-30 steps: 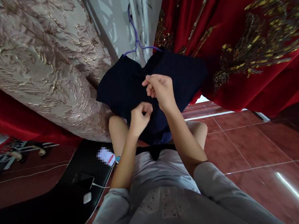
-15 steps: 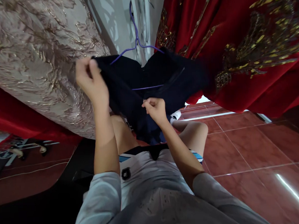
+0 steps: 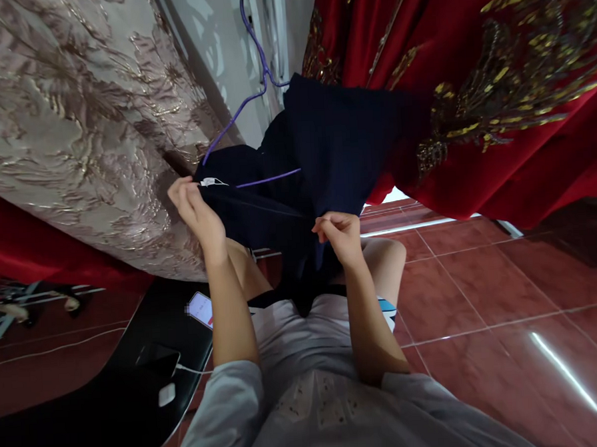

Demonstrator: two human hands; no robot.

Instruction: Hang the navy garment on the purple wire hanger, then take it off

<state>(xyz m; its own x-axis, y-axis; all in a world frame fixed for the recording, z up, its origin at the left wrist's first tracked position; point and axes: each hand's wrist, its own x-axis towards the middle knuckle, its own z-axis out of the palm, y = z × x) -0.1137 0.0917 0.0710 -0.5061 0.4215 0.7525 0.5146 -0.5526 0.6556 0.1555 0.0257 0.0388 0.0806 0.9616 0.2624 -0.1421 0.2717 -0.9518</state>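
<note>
A dark navy garment (image 3: 344,134) with an open front hangs partly on a purple wire hanger (image 3: 264,72), in front of my lap. The hanger's left arm shows bare down to the garment's shoulder, and its lower bar crosses the neck opening. My left hand (image 3: 198,212) pinches the garment's left edge, beside a small white tag (image 3: 213,182). Lower and to the right, my right hand (image 3: 340,236) is closed on the front edge of the cloth. The edge between both hands is pulled taut.
Pinkish embossed fabric (image 3: 72,115) hangs on the left, red fabric with gold sequins (image 3: 453,122) on the right. A black surface (image 3: 112,393) at lower left carries a lit phone (image 3: 199,310), a dark phone on a cable and a white case (image 3: 167,394). Red tiles (image 3: 462,281) cover the floor.
My left hand has moved down and slightly right, my right hand right and down. The garment's left shoulder has dropped along the hanger, which tilts, and a white tag now shows.
</note>
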